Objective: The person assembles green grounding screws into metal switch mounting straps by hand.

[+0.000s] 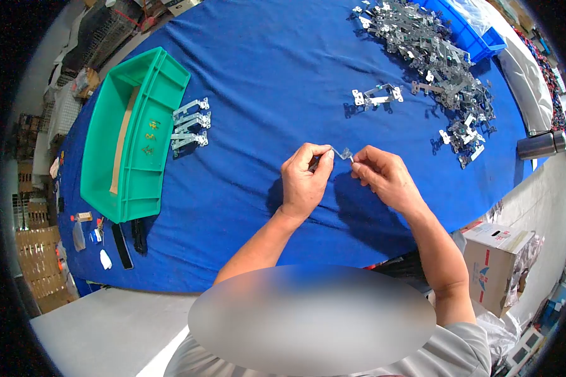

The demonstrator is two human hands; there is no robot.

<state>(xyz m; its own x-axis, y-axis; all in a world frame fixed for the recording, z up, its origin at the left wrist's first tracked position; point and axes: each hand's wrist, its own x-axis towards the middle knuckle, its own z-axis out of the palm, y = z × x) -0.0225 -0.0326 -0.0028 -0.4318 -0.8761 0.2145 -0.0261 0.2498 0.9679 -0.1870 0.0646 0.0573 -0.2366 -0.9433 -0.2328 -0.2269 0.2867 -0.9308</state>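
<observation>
Over the middle of the blue cloth, my left hand pinches one end of a small metal hinge between thumb and fingertips. My right hand is closed at the hinge's other end, so the piece spans the gap between both hands. My fingertips cover parts of it. Beyond my hands, a separate pair of hinge pieces lies on the cloth. To the left, several silver hinges are lined up beside the green bin.
A green plastic bin stands at the left. At the far right is a large heap of metal hinges, near a blue crate. A dark metal cylinder lies at the right edge. A phone rests below the bin; a carton is beside the table.
</observation>
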